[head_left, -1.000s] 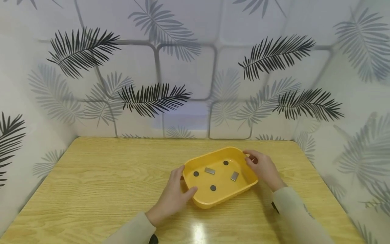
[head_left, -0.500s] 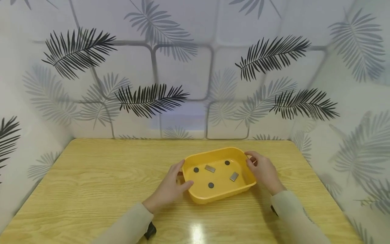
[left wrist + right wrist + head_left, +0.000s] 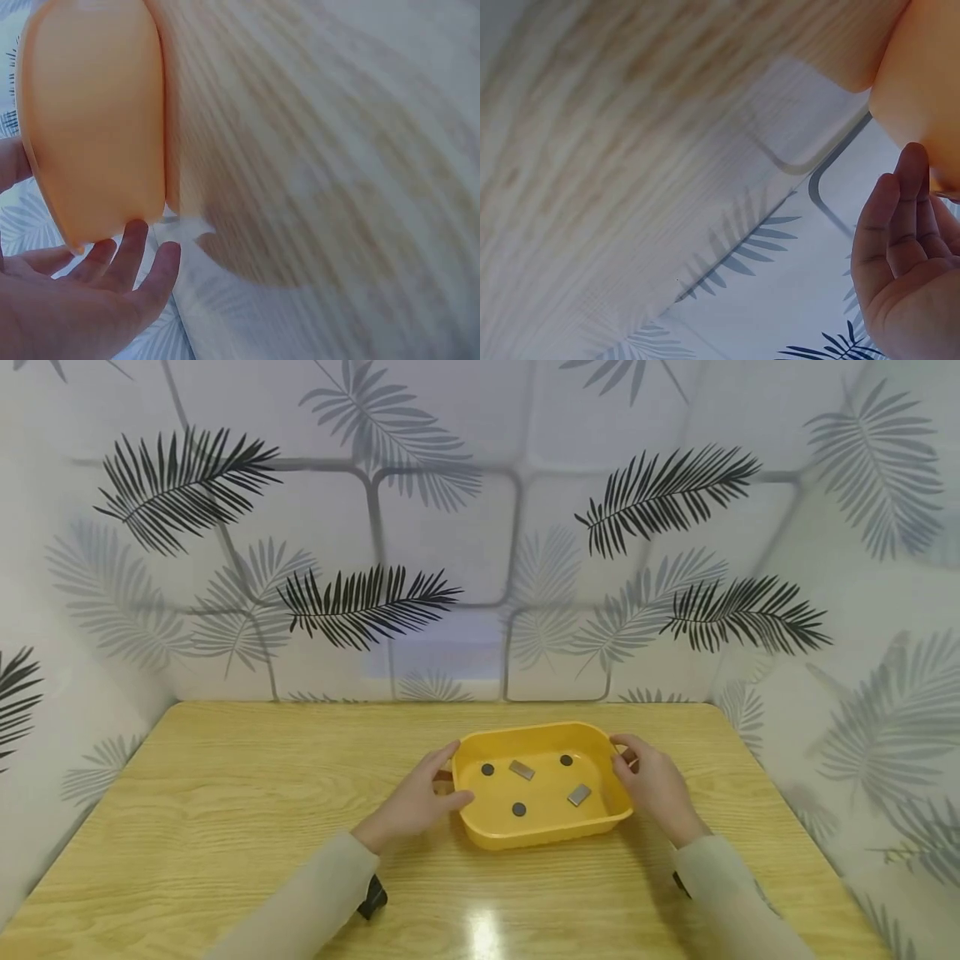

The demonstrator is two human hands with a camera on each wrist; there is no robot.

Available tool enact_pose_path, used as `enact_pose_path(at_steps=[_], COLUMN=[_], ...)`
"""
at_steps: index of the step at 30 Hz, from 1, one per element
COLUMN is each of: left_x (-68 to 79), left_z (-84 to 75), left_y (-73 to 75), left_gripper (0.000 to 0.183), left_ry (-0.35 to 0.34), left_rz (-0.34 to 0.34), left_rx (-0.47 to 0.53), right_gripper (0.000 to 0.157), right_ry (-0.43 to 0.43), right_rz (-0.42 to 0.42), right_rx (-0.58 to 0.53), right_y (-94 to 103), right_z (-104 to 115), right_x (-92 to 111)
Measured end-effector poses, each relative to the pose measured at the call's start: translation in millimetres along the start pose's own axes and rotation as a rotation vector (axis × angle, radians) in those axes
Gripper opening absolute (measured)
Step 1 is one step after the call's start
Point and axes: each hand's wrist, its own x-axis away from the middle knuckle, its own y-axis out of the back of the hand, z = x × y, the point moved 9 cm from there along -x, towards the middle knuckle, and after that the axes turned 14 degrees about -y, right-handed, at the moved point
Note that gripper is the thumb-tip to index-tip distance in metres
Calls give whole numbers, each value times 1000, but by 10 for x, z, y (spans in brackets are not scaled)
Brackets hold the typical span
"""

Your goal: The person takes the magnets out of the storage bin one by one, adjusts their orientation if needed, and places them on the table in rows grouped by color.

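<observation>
Head view: yellow tray (image 3: 547, 789), woodgrain table (image 3: 262, 785), leaf-print wall (image 3: 480, 543) behind.

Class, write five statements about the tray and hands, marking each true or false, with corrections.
1. The left hand holds one end of the yellow rectangular plastic tray. True.
2. The right hand is away from the tray. False: it holds the opposite end.
3. Three small dark round discs are inside the tray. True.
4. The flat grey rectangular pieces inside number four. False: there are two.
5. A leaf-patterned wall is behind the yellowish wood-grain table. True.
</observation>
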Motion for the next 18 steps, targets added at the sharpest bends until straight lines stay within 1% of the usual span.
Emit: enact_pose_path(at_steps=[3, 10, 18], left_x=[-32, -103, -202], left_z=[17, 8, 21], left_y=[15, 27, -6], left_gripper=[82, 83, 82], left_ry=[13, 12, 6], left_rz=[8, 14, 23], left_rx=[3, 24, 20], right_gripper=[37, 37, 38], right_ry=[-5, -11, -36], right_rz=[-5, -19, -12], right_rx=[-8, -19, -11], right_y=[8, 44, 74], right_z=[-18, -46, -87], right_x=[13, 72, 96])
